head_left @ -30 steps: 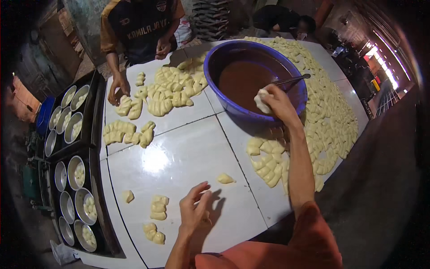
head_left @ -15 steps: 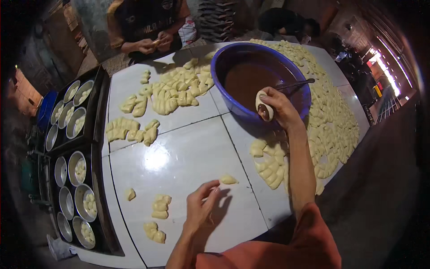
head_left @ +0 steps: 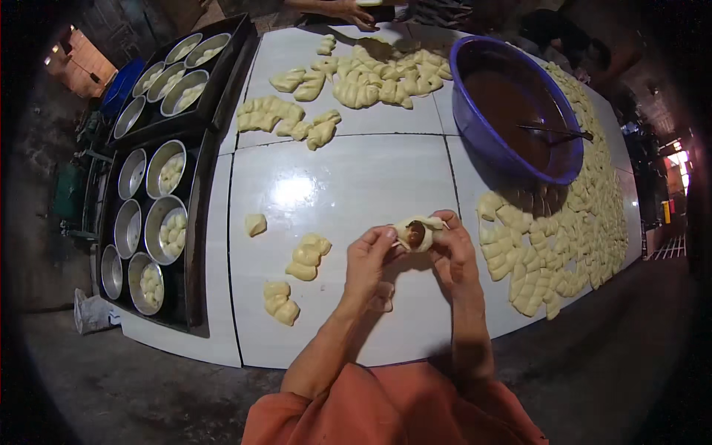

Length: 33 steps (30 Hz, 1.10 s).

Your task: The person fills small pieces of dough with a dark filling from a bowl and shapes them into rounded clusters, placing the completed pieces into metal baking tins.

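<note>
Above the white table, a flattened piece of pale dough [head_left: 403,225] is stretched between my hands, with a dollop of brown filling [head_left: 415,235] in its middle. My left hand [head_left: 369,256] pinches its left edge, while the fingers of my right hand [head_left: 454,248] are closed on its right edge. Another small dough piece [head_left: 383,297] lies on the table beside my left wrist, partly in shadow. Beyond my right hand stands a deep blue basin [head_left: 482,122] of brown filling, a dark-handled spoon [head_left: 552,131] resting in it.
Many flat dough pieces [head_left: 549,259] cover the table's right side. Shaped dough lumps [head_left: 308,256] sit left of my hands, with a larger group [head_left: 378,83] farther off. At left, black trays [head_left: 194,297] hold round metal tins, several with dough balls. Another person's hand [head_left: 352,11] is at the far edge.
My right hand has come from the basin with the filled dough, and my left hand has risen from the table to grip its other edge. The view has shifted.
</note>
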Motion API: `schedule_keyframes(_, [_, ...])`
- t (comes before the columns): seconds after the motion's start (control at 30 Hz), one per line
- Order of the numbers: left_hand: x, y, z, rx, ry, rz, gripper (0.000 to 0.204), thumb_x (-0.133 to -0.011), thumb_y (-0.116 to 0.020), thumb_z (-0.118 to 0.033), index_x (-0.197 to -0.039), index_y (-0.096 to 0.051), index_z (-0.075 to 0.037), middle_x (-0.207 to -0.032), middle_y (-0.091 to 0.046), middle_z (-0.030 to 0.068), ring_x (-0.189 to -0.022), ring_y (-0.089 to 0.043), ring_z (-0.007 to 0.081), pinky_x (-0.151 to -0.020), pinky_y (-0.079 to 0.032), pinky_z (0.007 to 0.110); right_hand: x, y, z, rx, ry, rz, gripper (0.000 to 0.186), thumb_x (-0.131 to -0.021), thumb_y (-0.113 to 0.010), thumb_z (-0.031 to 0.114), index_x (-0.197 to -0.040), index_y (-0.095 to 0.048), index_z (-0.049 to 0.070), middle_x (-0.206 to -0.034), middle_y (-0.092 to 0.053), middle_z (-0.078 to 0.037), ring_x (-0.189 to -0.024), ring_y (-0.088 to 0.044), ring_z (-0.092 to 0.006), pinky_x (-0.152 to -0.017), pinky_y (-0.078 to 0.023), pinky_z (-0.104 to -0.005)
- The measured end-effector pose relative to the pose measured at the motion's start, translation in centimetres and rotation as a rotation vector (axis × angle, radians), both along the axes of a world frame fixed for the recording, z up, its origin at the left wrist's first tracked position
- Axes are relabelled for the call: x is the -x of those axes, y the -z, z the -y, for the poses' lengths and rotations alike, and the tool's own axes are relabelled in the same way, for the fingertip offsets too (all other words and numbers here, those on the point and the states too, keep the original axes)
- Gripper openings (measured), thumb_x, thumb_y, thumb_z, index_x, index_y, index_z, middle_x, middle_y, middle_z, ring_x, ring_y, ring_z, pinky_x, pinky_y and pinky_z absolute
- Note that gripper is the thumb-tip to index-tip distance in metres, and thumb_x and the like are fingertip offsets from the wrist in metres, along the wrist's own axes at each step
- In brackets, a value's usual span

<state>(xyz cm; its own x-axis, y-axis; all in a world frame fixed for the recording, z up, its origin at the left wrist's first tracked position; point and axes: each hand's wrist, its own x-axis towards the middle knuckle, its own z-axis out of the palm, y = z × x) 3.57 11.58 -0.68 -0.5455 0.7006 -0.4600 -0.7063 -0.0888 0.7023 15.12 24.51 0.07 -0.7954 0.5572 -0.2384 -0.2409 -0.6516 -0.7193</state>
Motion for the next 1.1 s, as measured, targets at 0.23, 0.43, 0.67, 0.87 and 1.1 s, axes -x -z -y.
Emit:
schedule_keyframes(0.23, [-0.3,0.2,1.3,0.053,-0.078,-0.272,0.027,-0.099,-0.064,-0.016,-0.117,-0.068,0.004,-0.102,-0.071,0.0085,-0.091,-0.067,0.0128,-0.083,-0.058,0.027,1.6,0.6,5.1,-1.269,0.154,0.436,0.041,-0.085,-0.072,0.000,-0.125,-0.062,0.004,-0.137,-0.049,-0.016,-0.112,-0.063,-0.0253,-0.092,-0.054,-0.0334])
schedule_keyframes(0.43, [0.5,0.6,1.0,-0.088,-0.147,-0.374,0.032,-0.095,-0.069,-0.011,-0.124,-0.065,0.003,-0.103,-0.072,0.0086,-0.089,-0.066,0.0117,-0.076,-0.054,0.023,2.8,0.9,5.1,-1.454,0.326,0.446,0.016,-0.088,-0.072,0.008,-0.104,-0.072,0.004,-0.094,-0.065,-0.007,-0.086,-0.061,-0.0163,-0.074,-0.051,-0.0319])
schedule_keyframes(0.67, [4.0,-1.4,1.9,-0.002,0.201,-0.212,0.032,-0.095,-0.071,-0.024,-0.118,-0.070,-0.002,-0.096,-0.073,0.0044,-0.086,-0.068,0.0107,-0.072,-0.056,0.024,1.3,-0.9,4.6,-0.595,-0.124,0.267,0.034,-0.090,-0.070,0.009,-0.124,-0.066,0.004,-0.114,-0.063,-0.009,-0.108,-0.059,-0.0164,-0.091,-0.049,-0.0277])
schedule_keyframes(0.87, [3.2,-2.8,3.5,-0.035,0.240,-0.314,0.031,-0.092,-0.072,-0.012,-0.119,-0.067,0.003,-0.104,-0.072,0.0104,-0.093,-0.069,0.0167,-0.080,-0.060,0.030,0.9,0.1,4.4,-1.012,-0.123,0.141,0.042,-0.092,-0.068,0.006,-0.134,-0.061,0.008,-0.121,-0.058,-0.010,-0.112,-0.058,-0.0191,-0.096,-0.049,-0.0320])
schedule_keyframes(1.1, [2.6,-1.4,3.5,-0.066,0.247,-0.397,0.023,-0.097,-0.062,-0.009,-0.117,-0.068,0.002,-0.104,-0.071,0.0078,-0.093,-0.068,0.0139,-0.084,-0.059,0.030,2.9,0.6,6.4,-0.835,0.323,0.037,0.023,-0.089,-0.073,0.007,-0.109,-0.061,0.004,-0.110,-0.059,-0.011,-0.100,-0.057,-0.0158,-0.084,-0.049,-0.0292])
